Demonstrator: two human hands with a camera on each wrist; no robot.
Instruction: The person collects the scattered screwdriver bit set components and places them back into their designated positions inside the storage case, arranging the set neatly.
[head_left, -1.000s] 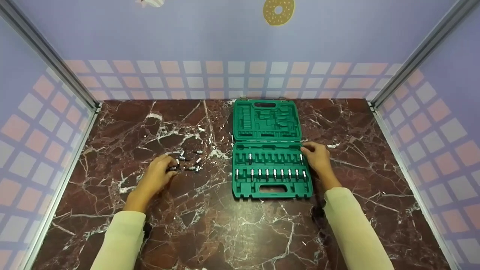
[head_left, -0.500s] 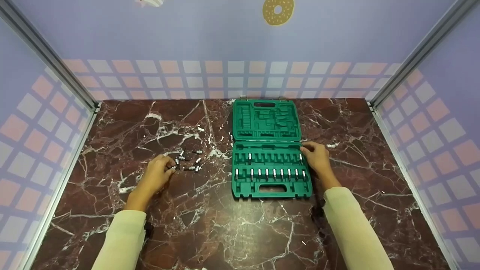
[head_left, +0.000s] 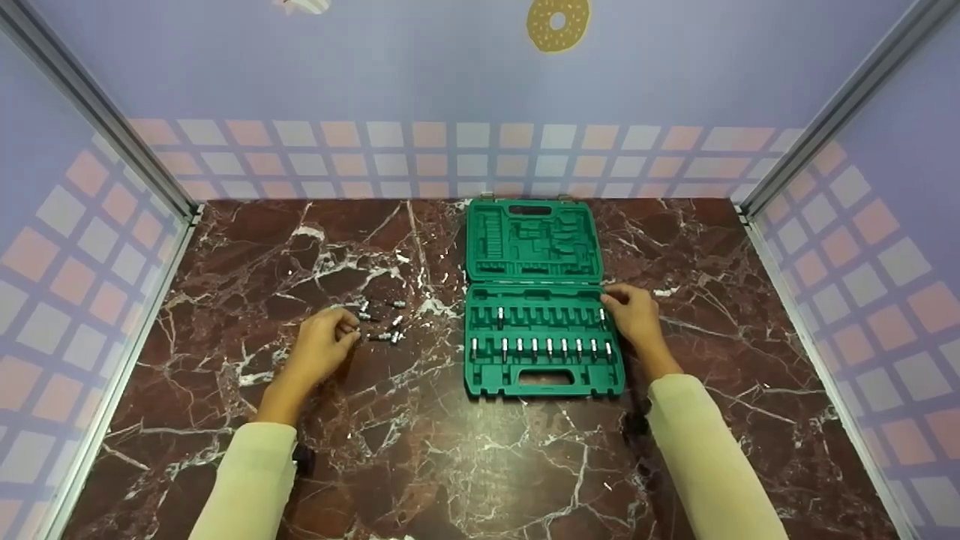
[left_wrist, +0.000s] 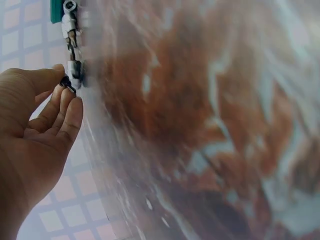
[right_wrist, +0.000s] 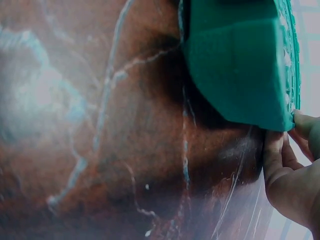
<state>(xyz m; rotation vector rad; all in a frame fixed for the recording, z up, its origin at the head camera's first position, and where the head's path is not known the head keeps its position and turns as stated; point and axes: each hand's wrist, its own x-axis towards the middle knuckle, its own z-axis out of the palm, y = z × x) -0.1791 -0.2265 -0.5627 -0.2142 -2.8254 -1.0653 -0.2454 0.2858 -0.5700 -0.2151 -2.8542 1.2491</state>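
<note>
My left hand (head_left: pixel 324 343) is at the left, beside a loose group of small bit sockets (head_left: pixel 385 337) with silver bases and dark tips. In the left wrist view its thumb and fingers pinch a small dark bit socket (left_wrist: pixel 68 84), mostly hidden by the fingertips. Other bit sockets (left_wrist: pixel 69 25) lie just beyond the fingertips. A green socket case (head_left: pixel 545 381) lies open right of centre, with a row of bit sockets (head_left: pixel 550 347) in its lower half. My right hand (head_left: pixel 636 315) grips the case's right edge, thumb on the rim and fingers against the side.
The case's lid (head_left: pixel 534 244) lies folded back toward the rear wall, with moulded recesses. In the case's upper row, single bit sockets (head_left: pixel 500 318) stand near each end. Patterned walls (head_left: pixel 420 154) bound the dark red marbled table (head_left: pixel 450 465) at the back and both sides.
My left hand has drawn back slightly, then shifted right and a little up with the bit socket between its fingertips. The right hand and the case have stayed in place.
</note>
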